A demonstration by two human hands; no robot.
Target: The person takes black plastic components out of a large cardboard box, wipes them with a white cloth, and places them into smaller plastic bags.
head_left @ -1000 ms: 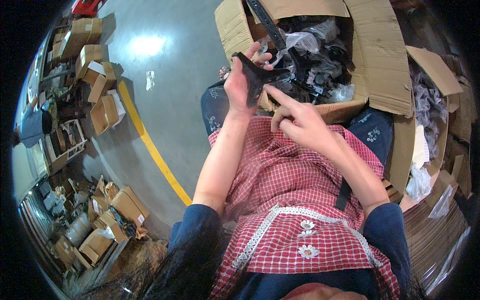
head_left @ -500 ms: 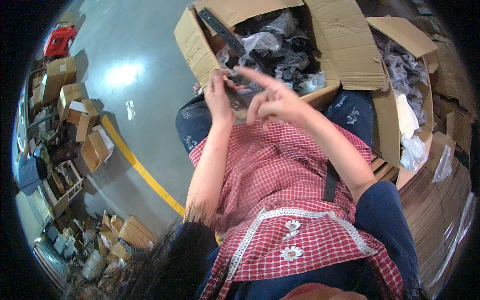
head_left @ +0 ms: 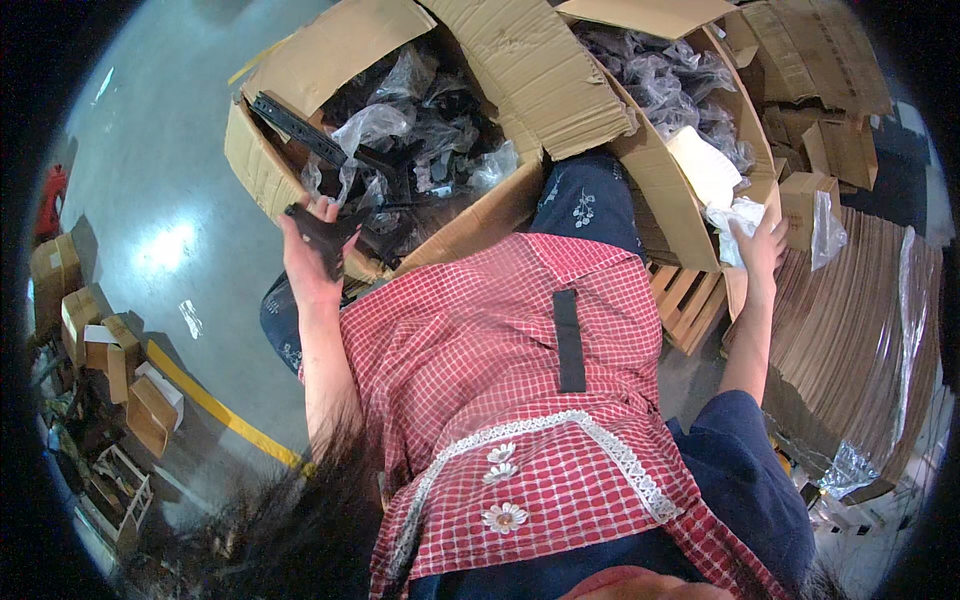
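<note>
A black, angular plastic part [head_left: 322,235] sits in my left hand [head_left: 314,268], whose fingers are wrapped round it. That hand is by the near left corner of an open cardboard box [head_left: 480,215]. Inside this box lie black parts and clear plastic bags [head_left: 375,128], with a long black slotted bar [head_left: 298,128] leaning at its left side. Off to the right, my right hand [head_left: 762,245] is closed on a crumpled clear plastic bag [head_left: 735,218] at the near edge of a second box [head_left: 672,205]. The fingertips are partly lost against the bag.
More plastic bags [head_left: 665,75] and a white sheet [head_left: 703,165] lie in the second box. A tall stack of flat cardboard [head_left: 850,330] stands at the right, beside a wooden pallet [head_left: 688,305]. Small cartons [head_left: 150,415] line the left, past a yellow floor line [head_left: 225,412].
The view has swung right. My right hand has left my left hand and gone across to the bag at the second box. The black part now shows plainly in my left hand.
</note>
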